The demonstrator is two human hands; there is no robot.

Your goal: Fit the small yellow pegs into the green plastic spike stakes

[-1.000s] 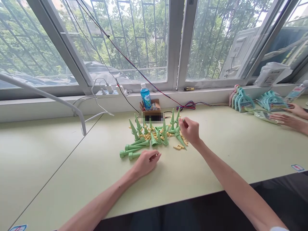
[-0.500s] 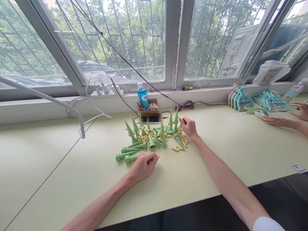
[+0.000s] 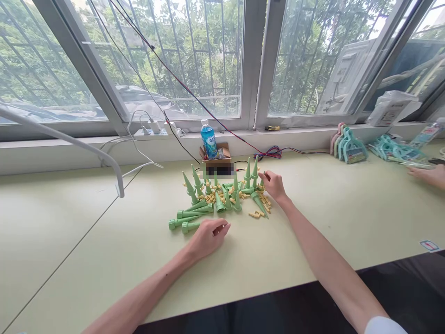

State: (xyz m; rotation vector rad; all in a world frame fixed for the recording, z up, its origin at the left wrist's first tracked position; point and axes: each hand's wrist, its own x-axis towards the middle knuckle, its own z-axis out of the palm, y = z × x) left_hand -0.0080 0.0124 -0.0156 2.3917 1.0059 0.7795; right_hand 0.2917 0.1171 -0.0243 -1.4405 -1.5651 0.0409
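On the pale table lies a cluster of green plastic plant-watering spikes point(image 3: 190, 191), some upright on their caps and others on their sides. Small yellow valve pieces point(image 3: 266, 200) are scattered among them. My right hand point(image 3: 274, 184) is at the cluster's right end, thumb and fingers pinched beside a small upright green spike; whatever it grips is hidden. Near the front of the pile, my left hand point(image 3: 209, 236) rests with fingers curled together, covering the tip of a lying green spike point(image 3: 191, 227). What those fingers hold, if anything, does not show.
Behind the cluster stands a blue-liquid bottle point(image 3: 209, 140) in a small cardboard box point(image 3: 225, 150). Coiled red and dark wires point(image 3: 273, 151) lie by the sill. A white curved bar point(image 3: 107, 157) juts in at left. Hangers point(image 3: 351, 146) and another person's hand point(image 3: 428, 176) are at right.
My two hands keep nearly the same pose and place. The other person's hands have drawn to the right, moving a flat bag with them. The view has shifted slightly.
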